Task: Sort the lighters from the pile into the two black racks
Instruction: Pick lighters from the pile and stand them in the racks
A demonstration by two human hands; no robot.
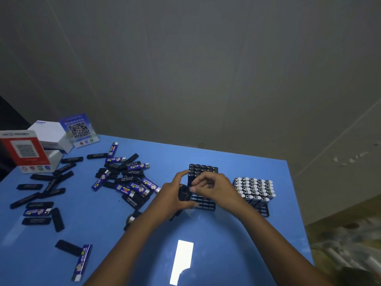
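Observation:
A pile of black and blue lighters point(127, 180) lies spread over the left half of the blue table point(237, 234). Two black racks stand at the right. The nearer, left rack point(203, 203) holds several black lighters point(203, 169) in its far rows. The right rack point(261, 209) is packed with silver-capped lighters point(253, 187). My left hand point(175, 195) grips a bunch of black lighters point(184, 193) beside the left rack. My right hand point(212, 187) hovers over that rack with curled fingers pinching at a lighter, which is mostly hidden.
Two QR code signs point(79, 130) point(24, 149) and a white box point(51, 135) stand at the table's far left corner. More loose lighters point(81, 263) lie near the front left. A bright light reflection point(182, 261) shows on the table between my arms.

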